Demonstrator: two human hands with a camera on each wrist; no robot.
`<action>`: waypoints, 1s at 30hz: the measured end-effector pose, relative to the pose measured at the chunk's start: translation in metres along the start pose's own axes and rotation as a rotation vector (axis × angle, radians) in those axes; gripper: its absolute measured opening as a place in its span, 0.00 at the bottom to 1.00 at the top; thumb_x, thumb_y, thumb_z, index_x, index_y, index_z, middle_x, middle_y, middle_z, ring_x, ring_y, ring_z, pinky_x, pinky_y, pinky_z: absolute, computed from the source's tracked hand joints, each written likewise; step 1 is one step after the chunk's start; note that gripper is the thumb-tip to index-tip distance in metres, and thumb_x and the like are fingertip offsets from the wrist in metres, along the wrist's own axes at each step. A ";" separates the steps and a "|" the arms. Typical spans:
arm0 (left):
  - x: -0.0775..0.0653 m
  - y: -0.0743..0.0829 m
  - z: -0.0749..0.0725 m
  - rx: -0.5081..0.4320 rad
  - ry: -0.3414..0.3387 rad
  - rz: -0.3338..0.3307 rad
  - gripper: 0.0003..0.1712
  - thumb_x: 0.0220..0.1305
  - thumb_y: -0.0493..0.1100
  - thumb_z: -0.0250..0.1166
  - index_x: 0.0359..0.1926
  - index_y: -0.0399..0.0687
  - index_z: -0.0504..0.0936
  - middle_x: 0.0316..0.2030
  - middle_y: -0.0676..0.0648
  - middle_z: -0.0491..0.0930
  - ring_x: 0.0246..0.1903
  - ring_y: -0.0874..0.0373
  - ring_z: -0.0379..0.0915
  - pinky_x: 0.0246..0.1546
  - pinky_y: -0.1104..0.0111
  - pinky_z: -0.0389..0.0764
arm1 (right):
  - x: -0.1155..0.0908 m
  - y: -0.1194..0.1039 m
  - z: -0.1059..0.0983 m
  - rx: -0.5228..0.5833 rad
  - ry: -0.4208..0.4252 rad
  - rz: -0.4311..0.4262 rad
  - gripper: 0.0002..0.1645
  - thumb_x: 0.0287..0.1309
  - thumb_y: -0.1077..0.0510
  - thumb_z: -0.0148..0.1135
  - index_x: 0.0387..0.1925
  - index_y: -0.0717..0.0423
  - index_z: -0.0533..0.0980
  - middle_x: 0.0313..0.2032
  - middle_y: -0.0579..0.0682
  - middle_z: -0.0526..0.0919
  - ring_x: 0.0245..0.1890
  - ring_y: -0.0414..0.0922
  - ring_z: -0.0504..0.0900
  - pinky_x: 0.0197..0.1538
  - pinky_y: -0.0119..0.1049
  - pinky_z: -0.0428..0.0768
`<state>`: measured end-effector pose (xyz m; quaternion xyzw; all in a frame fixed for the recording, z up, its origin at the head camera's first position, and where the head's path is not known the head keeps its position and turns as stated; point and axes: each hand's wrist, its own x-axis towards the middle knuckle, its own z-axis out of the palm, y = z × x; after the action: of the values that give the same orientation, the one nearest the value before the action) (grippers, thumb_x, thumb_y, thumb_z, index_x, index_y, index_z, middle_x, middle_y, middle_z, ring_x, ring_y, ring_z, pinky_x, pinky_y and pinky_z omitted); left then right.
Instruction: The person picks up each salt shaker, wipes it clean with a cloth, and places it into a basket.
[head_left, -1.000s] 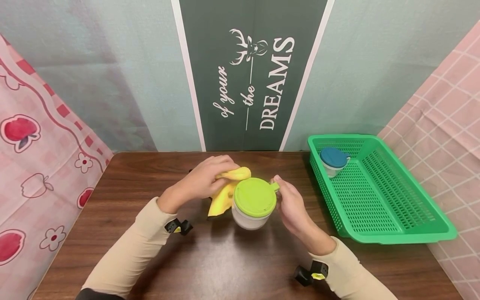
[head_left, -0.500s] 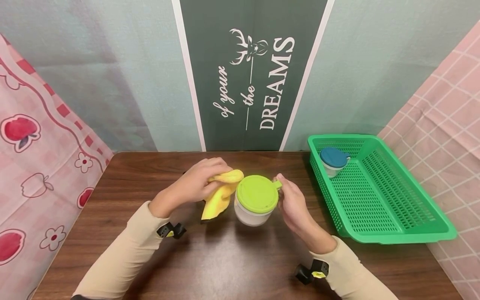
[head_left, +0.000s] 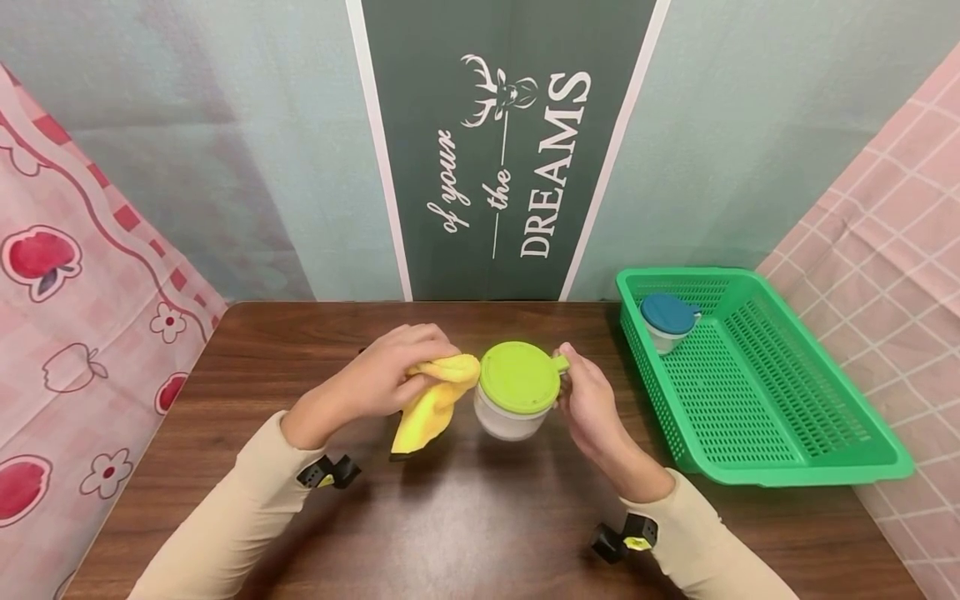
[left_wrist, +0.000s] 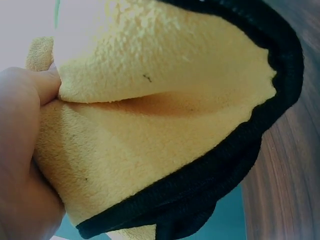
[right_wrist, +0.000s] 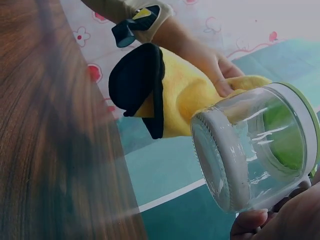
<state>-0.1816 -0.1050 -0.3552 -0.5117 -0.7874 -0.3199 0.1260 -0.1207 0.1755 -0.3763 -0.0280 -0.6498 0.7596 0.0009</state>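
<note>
In the head view my right hand (head_left: 592, 404) grips the handle side of a clear glass jar (head_left: 510, 419) with a lime-green lid (head_left: 520, 377). The right wrist view shows the jar's ridged glass base (right_wrist: 220, 162) held up above the table. My left hand (head_left: 386, 375) pinches a folded yellow cloth (head_left: 431, 408) with a dark edging; its front fold is right at the left side of the lid. Up close in the left wrist view, the cloth (left_wrist: 135, 135) hangs from the thumb and fingers, and its black border (left_wrist: 200, 170) loops around.
A green perforated basket (head_left: 675, 425) stands on the right of the wooden table (head_left: 450, 533). Inside its far left corner sits a similar jar with a blue lid (head_left: 668, 313). A grey-green printed backdrop (head_left: 322, 150) rises behind the table, with pink cloths at both sides.
My left hand has drawn back to the left and toward me with the cloth. The jar has shifted slightly right and away from me in my right hand.
</note>
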 end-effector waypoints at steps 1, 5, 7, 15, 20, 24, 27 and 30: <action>0.000 0.001 -0.001 0.001 -0.001 -0.002 0.19 0.60 0.30 0.62 0.48 0.52 0.86 0.42 0.54 0.80 0.45 0.59 0.75 0.46 0.61 0.73 | 0.000 0.000 0.000 -0.001 -0.001 0.001 0.27 0.81 0.48 0.39 0.21 0.49 0.67 0.20 0.43 0.66 0.23 0.40 0.65 0.27 0.29 0.66; -0.001 0.001 -0.004 -0.002 0.006 -0.005 0.17 0.61 0.31 0.64 0.48 0.53 0.86 0.43 0.55 0.80 0.46 0.59 0.75 0.47 0.60 0.73 | 0.001 0.000 0.000 0.000 0.003 0.008 0.26 0.81 0.48 0.39 0.23 0.50 0.68 0.21 0.44 0.67 0.24 0.40 0.66 0.28 0.29 0.67; -0.001 0.001 -0.005 -0.005 0.013 0.005 0.15 0.63 0.33 0.65 0.48 0.53 0.85 0.43 0.55 0.81 0.46 0.59 0.76 0.48 0.60 0.74 | 0.001 0.001 0.000 -0.003 0.014 0.008 0.26 0.81 0.49 0.39 0.24 0.50 0.69 0.21 0.44 0.67 0.25 0.40 0.66 0.29 0.30 0.67; 0.007 0.006 -0.013 0.003 0.033 0.058 0.13 0.65 0.39 0.69 0.51 0.48 0.83 0.41 0.55 0.81 0.43 0.60 0.76 0.47 0.62 0.75 | 0.003 0.003 0.002 0.011 0.048 -0.013 0.26 0.81 0.52 0.38 0.22 0.51 0.66 0.21 0.45 0.65 0.25 0.41 0.64 0.29 0.33 0.66; 0.017 0.016 -0.020 0.062 -0.001 0.072 0.12 0.68 0.43 0.66 0.50 0.49 0.82 0.39 0.56 0.80 0.40 0.62 0.75 0.46 0.64 0.75 | 0.005 0.006 0.003 0.012 0.053 -0.019 0.26 0.81 0.53 0.37 0.22 0.52 0.65 0.21 0.46 0.63 0.25 0.41 0.62 0.29 0.33 0.65; 0.028 0.026 -0.030 0.127 -0.012 0.125 0.11 0.68 0.44 0.66 0.49 0.50 0.82 0.39 0.55 0.80 0.39 0.60 0.76 0.44 0.64 0.75 | 0.005 0.008 0.004 0.001 0.056 -0.025 0.26 0.81 0.53 0.38 0.22 0.53 0.64 0.21 0.46 0.62 0.25 0.41 0.61 0.29 0.33 0.64; 0.038 0.033 -0.039 0.175 -0.008 0.169 0.12 0.66 0.44 0.69 0.49 0.49 0.82 0.38 0.54 0.80 0.37 0.58 0.75 0.40 0.62 0.75 | 0.006 0.008 0.005 -0.005 0.058 -0.024 0.26 0.81 0.52 0.38 0.22 0.53 0.63 0.21 0.45 0.62 0.25 0.41 0.62 0.29 0.33 0.64; 0.049 0.040 -0.046 0.218 -0.018 0.197 0.13 0.64 0.45 0.71 0.48 0.50 0.82 0.36 0.55 0.78 0.35 0.58 0.74 0.37 0.63 0.73 | 0.005 0.009 0.006 -0.013 0.055 -0.026 0.26 0.81 0.52 0.38 0.22 0.53 0.63 0.22 0.45 0.63 0.24 0.41 0.62 0.29 0.33 0.65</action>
<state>-0.1738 -0.0878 -0.2799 -0.5725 -0.7645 -0.2142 0.2047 -0.1261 0.1686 -0.3845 -0.0406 -0.6546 0.7543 0.0283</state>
